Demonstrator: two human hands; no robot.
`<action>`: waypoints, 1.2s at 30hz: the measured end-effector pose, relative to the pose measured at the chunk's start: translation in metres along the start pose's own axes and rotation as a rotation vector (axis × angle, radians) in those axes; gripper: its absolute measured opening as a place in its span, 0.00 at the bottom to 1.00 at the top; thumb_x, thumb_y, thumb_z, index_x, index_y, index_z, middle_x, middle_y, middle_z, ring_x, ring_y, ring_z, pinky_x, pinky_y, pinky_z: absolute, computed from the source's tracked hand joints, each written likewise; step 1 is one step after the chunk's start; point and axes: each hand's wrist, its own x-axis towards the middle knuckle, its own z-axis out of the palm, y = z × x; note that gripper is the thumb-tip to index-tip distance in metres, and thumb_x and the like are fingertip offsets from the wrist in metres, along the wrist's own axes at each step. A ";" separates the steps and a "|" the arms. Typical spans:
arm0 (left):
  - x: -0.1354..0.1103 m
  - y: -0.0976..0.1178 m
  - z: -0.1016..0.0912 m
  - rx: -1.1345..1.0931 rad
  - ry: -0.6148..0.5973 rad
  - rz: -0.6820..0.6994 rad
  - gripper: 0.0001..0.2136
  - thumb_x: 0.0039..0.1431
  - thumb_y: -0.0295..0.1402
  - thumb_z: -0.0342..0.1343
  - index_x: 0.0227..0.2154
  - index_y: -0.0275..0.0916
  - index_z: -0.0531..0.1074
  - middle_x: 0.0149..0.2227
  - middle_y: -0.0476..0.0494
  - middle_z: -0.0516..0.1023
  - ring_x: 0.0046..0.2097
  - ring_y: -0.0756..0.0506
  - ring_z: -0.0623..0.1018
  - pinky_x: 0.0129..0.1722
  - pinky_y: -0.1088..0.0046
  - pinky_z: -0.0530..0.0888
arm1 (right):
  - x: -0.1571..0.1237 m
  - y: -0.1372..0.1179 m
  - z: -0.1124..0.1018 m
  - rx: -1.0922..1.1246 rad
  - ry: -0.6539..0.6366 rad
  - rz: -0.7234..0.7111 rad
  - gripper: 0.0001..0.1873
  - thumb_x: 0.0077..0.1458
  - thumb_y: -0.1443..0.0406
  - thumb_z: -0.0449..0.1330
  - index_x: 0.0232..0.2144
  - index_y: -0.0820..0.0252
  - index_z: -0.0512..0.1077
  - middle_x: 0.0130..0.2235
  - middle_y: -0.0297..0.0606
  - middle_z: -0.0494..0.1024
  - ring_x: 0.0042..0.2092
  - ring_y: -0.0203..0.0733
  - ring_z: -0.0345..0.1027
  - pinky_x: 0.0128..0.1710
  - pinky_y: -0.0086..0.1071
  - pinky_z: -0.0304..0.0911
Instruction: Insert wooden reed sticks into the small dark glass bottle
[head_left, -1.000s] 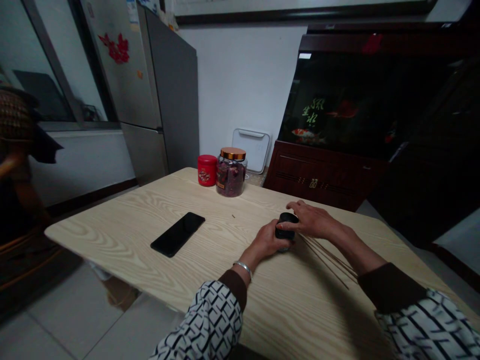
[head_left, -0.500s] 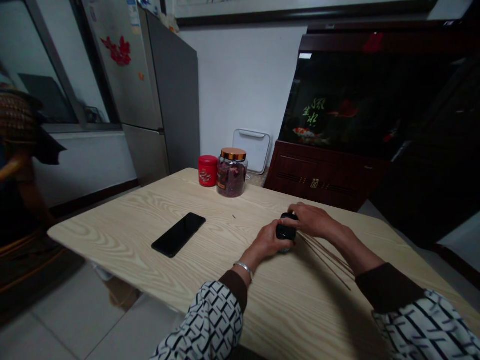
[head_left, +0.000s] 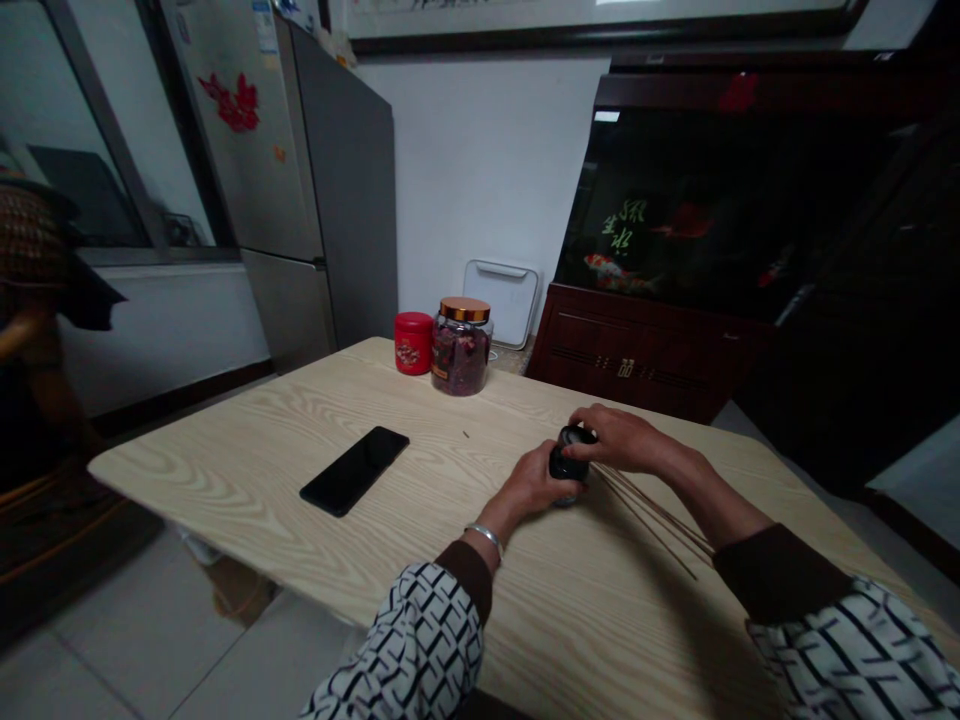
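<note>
A small dark round pot (head_left: 568, 464), glossy black with a paler base, is held between my two hands over the table. My left hand (head_left: 534, 478) is closed around its near left side, with the thumb low along the front. From the far right, the fingers of my right hand (head_left: 611, 440) grip the top, where a greyish round face shows. Whether that top is a lid or part of the pot I cannot tell. Several thin brown sticks (head_left: 649, 508) lie on the table beneath my right wrist and forearm, partly hidden by them.
On the wood-grain table (head_left: 247, 430) lie a black phone (head_left: 355, 470) and a tiny dark fragment (head_left: 466, 434). A red canister (head_left: 413, 343) and a copper-lidded jar of dried flowers (head_left: 460, 350) stand at the far edge. Beyond are a fridge, a fish tank (head_left: 675, 210) and, at left, a person.
My right fingers have shifted slightly on the pot's top, and more of its greyish round face shows now. The left hand keeps its hold. The view has moved very slightly.
</note>
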 end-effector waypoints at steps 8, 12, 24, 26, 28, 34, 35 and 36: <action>0.000 0.000 -0.001 -0.011 -0.010 -0.010 0.28 0.42 0.41 0.69 0.47 0.37 0.71 0.40 0.42 0.78 0.39 0.43 0.75 0.38 0.71 0.70 | 0.000 -0.003 -0.001 -0.010 0.027 0.048 0.37 0.50 0.44 0.62 0.55 0.61 0.69 0.53 0.52 0.73 0.51 0.57 0.71 0.49 0.43 0.64; 0.000 0.001 -0.002 -0.006 -0.020 -0.023 0.29 0.42 0.41 0.70 0.48 0.37 0.72 0.40 0.41 0.78 0.41 0.43 0.75 0.38 0.71 0.71 | 0.003 -0.003 -0.004 0.011 0.023 0.008 0.23 0.49 0.52 0.65 0.44 0.59 0.74 0.44 0.46 0.77 0.44 0.51 0.72 0.42 0.37 0.64; -0.002 0.002 -0.004 -0.011 -0.014 -0.010 0.29 0.43 0.43 0.70 0.48 0.37 0.72 0.42 0.40 0.79 0.43 0.41 0.77 0.41 0.68 0.71 | -0.051 0.026 0.036 1.038 0.297 -0.005 0.34 0.47 0.57 0.69 0.54 0.54 0.63 0.49 0.42 0.74 0.50 0.48 0.70 0.50 0.40 0.65; -0.002 0.002 -0.004 -0.018 -0.002 -0.003 0.28 0.44 0.41 0.69 0.49 0.37 0.72 0.43 0.39 0.79 0.44 0.41 0.77 0.43 0.67 0.72 | -0.069 0.022 0.065 1.126 0.316 0.017 0.30 0.48 0.56 0.69 0.52 0.54 0.66 0.50 0.43 0.74 0.50 0.48 0.70 0.51 0.41 0.65; -0.002 0.003 -0.004 -0.020 0.003 0.006 0.28 0.44 0.41 0.69 0.49 0.37 0.72 0.43 0.40 0.79 0.44 0.41 0.77 0.44 0.66 0.72 | -0.084 0.015 0.095 1.147 0.348 0.049 0.28 0.47 0.56 0.70 0.49 0.55 0.67 0.49 0.43 0.75 0.49 0.49 0.70 0.50 0.42 0.65; -0.002 0.001 -0.003 -0.008 0.044 -0.028 0.33 0.41 0.42 0.71 0.51 0.38 0.68 0.46 0.40 0.77 0.47 0.41 0.76 0.48 0.64 0.72 | -0.098 -0.013 0.149 0.971 0.355 0.042 0.24 0.50 0.62 0.66 0.49 0.55 0.65 0.46 0.40 0.76 0.47 0.46 0.70 0.50 0.40 0.65; -0.001 0.000 -0.003 -0.011 0.049 -0.023 0.33 0.41 0.42 0.72 0.50 0.38 0.68 0.46 0.39 0.77 0.47 0.41 0.76 0.47 0.64 0.72 | -0.098 -0.016 0.153 0.923 0.354 0.037 0.24 0.49 0.63 0.65 0.48 0.55 0.65 0.46 0.40 0.76 0.47 0.46 0.70 0.50 0.40 0.64; -0.001 -0.001 -0.002 -0.014 0.049 -0.018 0.33 0.41 0.42 0.72 0.50 0.38 0.68 0.46 0.39 0.77 0.46 0.41 0.76 0.47 0.64 0.72 | -0.099 -0.019 0.155 0.875 0.357 0.035 0.24 0.49 0.63 0.65 0.48 0.54 0.65 0.46 0.39 0.76 0.48 0.46 0.70 0.50 0.40 0.64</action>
